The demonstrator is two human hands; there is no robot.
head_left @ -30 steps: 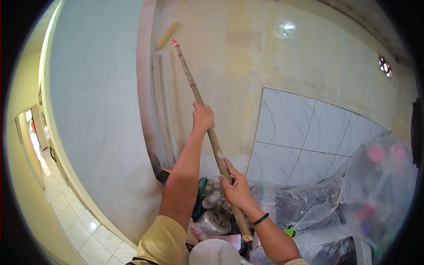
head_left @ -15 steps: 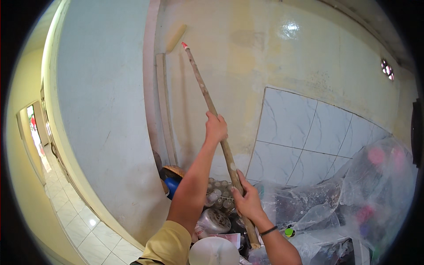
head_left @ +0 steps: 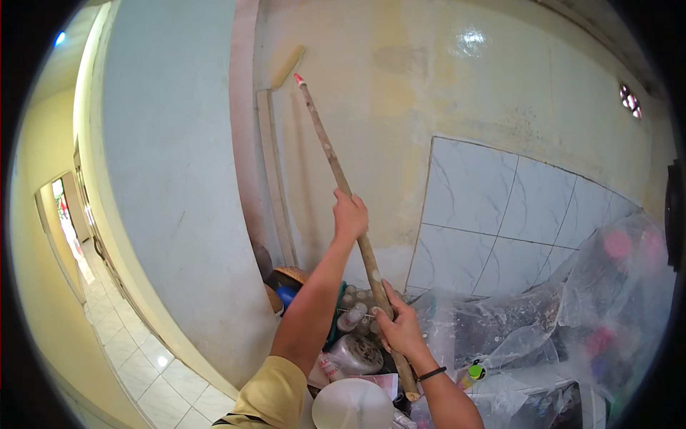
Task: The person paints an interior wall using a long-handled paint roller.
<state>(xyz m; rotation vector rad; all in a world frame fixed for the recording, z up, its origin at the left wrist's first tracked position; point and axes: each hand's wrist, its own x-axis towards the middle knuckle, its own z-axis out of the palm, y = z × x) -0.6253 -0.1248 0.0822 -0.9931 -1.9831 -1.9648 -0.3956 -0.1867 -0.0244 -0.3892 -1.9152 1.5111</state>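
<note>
A paint roller (head_left: 288, 67) with a yellowish sleeve rests against the upper left of the cream wall (head_left: 343, 93). Its red-tipped end joins a long wooden pole (head_left: 324, 139) that slants down toward me. Partway up the pole, my left hand (head_left: 350, 216) is wrapped round the wood. Lower down, my right hand (head_left: 401, 329) grips the same pole near its bottom end, a dark band on that wrist. Beside the roller, a narrow wooden strip (head_left: 276, 175) stands upright along the wall's left edge.
Marbled white tiles (head_left: 464, 186) cover the lower wall at right. Clear plastic sheeting (head_left: 500, 329) drapes over things below. Glass jars (head_left: 352, 317), a metal pot (head_left: 357, 355) and a white round lid-like thing (head_left: 352, 406) crowd beneath my arms. A pale blue wall (head_left: 168, 143) borders the left, with a tiled hallway floor (head_left: 136, 357) beyond.
The roller and the pole's tip sit slightly lower in the picture. My view has shifted a little, and both hands keep their hold on the pole.
</note>
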